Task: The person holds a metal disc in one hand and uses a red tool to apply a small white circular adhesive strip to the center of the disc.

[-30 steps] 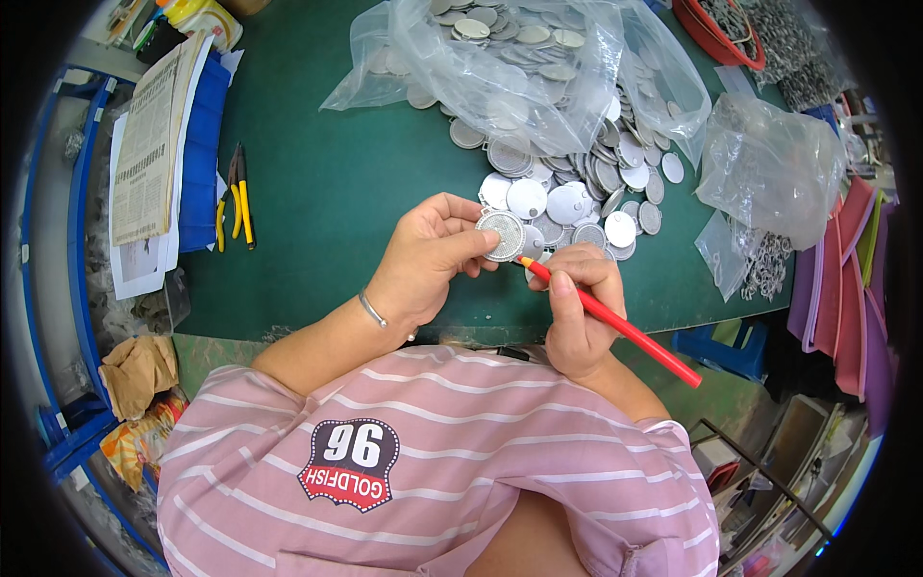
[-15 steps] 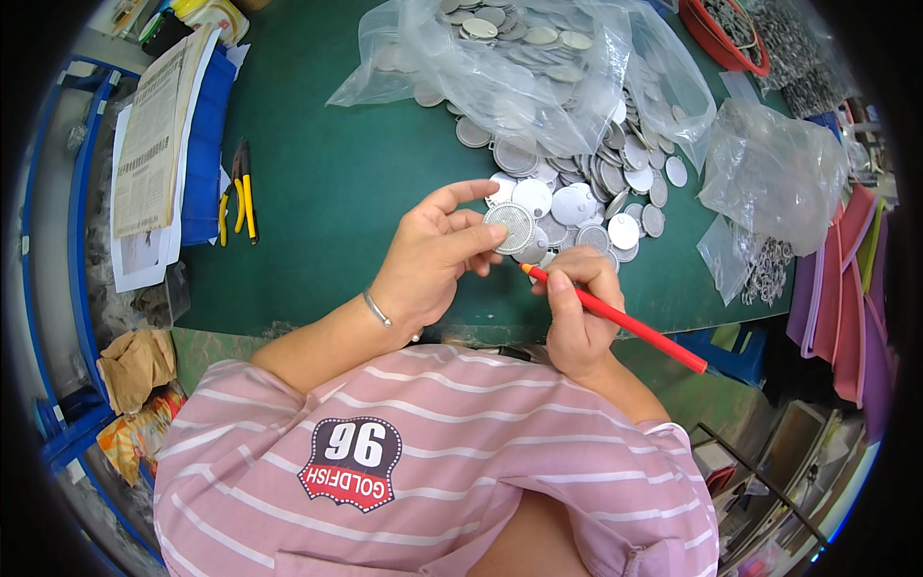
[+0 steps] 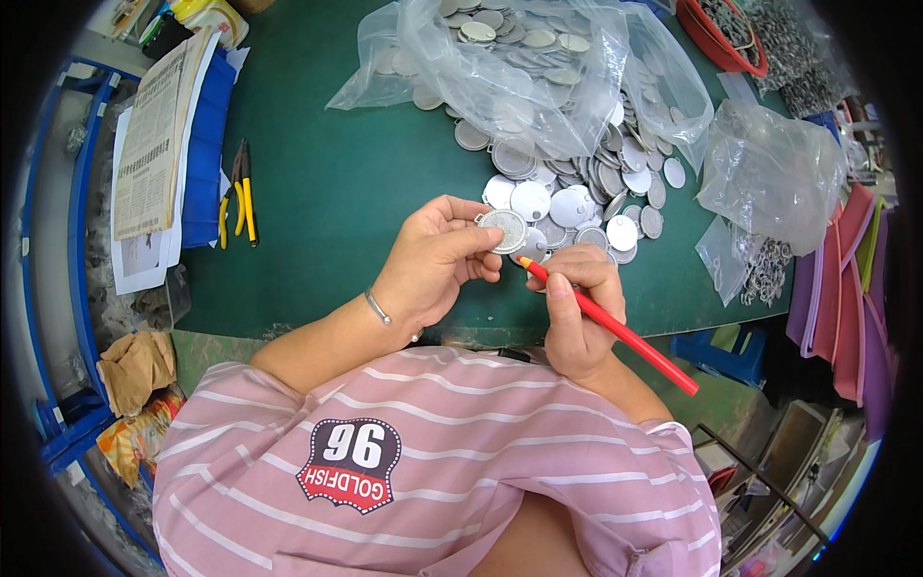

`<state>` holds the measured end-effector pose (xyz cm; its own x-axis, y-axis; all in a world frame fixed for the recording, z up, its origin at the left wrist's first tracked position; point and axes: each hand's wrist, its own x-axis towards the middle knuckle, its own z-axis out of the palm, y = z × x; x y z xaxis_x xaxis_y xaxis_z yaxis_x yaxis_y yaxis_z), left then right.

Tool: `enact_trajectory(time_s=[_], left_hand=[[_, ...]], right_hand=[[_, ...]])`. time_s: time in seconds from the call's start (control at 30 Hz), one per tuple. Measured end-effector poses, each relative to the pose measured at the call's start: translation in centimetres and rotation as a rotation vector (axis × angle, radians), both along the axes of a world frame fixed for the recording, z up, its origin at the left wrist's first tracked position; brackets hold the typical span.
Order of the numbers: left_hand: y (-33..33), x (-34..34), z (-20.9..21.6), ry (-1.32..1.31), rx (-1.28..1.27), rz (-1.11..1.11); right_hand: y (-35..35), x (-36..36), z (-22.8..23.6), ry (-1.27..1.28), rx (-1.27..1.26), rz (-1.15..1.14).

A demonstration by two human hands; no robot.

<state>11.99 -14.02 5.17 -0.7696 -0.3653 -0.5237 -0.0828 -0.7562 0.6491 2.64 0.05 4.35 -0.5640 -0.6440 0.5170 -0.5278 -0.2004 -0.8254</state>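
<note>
Between the thumb and fingers of my left hand [image 3: 444, 245] is a round silver metal pendant blank [image 3: 504, 232] with a beaded rim and small loops at its edge. My right hand [image 3: 583, 313] grips a red pencil [image 3: 630, 338], its tip just below and right of the blank. I cannot tell whether the tip touches it. Just beyond both hands lies a heap of similar silver discs [image 3: 568, 206], some smooth side up. A clear plastic bag [image 3: 514, 82] with more discs inside covers the far part of the heap.
Pliers with yellow handles [image 3: 246, 207] lie on the green table [image 3: 317, 173] at left, beside a blue bin [image 3: 207, 154] with papers on it. To the right are a crumpled plastic bag [image 3: 769, 173], small metal rings [image 3: 768, 269] and a red basket [image 3: 721, 38] of metal parts.
The blank has turned in my left hand and shifted slightly left and down. My left index finger has curled in. The pencil's back end has dropped a little.
</note>
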Motion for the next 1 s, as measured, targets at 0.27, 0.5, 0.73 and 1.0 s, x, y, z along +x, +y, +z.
enact_trajectory(time_s=[0.27, 0.5, 0.73, 1.0], left_hand=[[0.1, -0.1, 0.0, -0.005, 0.012, -0.012], [0.2, -0.1, 0.2, 0.08, 0.08, -0.015], [0.2, -0.1, 0.1, 0.116, 0.029, 0.003], [0.4, 0.3, 0.3, 0.156, -0.131, -0.031]], right_hand=[[-0.2, 0.1, -0.1, 0.011, 0.008, 0.006], [0.2, 0.1, -0.7, 0.047, 0.148, 0.021], [0.0, -0.4, -0.9, 0.024, -0.021, -0.089], [-0.6, 0.4, -0.8, -0.197, -0.045, -0.078]])
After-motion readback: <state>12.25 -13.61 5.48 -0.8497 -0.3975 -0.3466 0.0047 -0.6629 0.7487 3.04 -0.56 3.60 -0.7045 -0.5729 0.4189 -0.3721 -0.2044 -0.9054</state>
